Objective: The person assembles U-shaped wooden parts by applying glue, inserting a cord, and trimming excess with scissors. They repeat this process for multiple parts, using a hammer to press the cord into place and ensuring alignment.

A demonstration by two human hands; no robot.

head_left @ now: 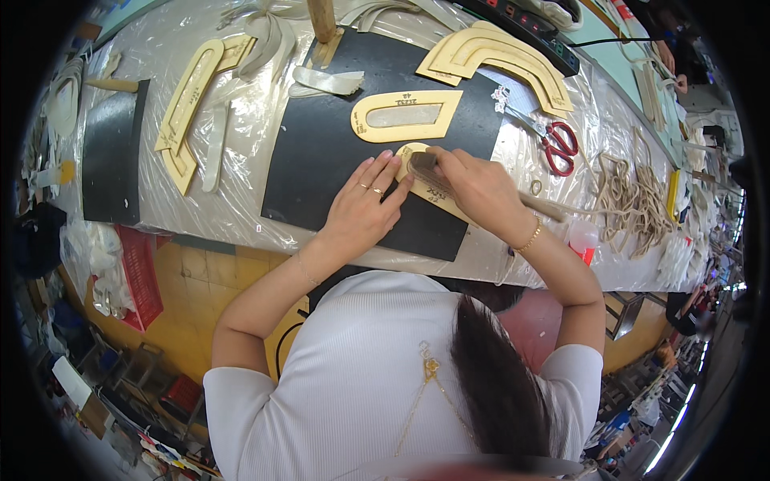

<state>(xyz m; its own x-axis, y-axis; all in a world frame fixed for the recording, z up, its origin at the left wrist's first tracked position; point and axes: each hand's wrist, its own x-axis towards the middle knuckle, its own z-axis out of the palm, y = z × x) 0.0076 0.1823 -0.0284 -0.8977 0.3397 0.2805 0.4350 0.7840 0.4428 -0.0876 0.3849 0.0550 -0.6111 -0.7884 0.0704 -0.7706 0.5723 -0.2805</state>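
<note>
On a black mat [313,160] lies a pale yellow template [443,197] with a rounded end. My left hand [362,200] rests on the mat with its fingers stretched out, the tips at the template's left edge. My right hand [485,188] is closed round a brown brush-like tool [423,163], its head down on the template's rounded end. The tool's long rounded handle sticks out past my wrist. Just beyond my hands sits a second yellow template [407,115] with a pale piece inside its slot. A pale strip [327,82] lies further off on the mat.
Red-handled scissors [559,149] lie right of the mat, near tangled beige cords [634,200]. More yellow templates [489,56] are stacked at the far right, others [189,96] at the left. A wooden post [322,20] stands at the back. A power strip [521,28] runs along the far edge.
</note>
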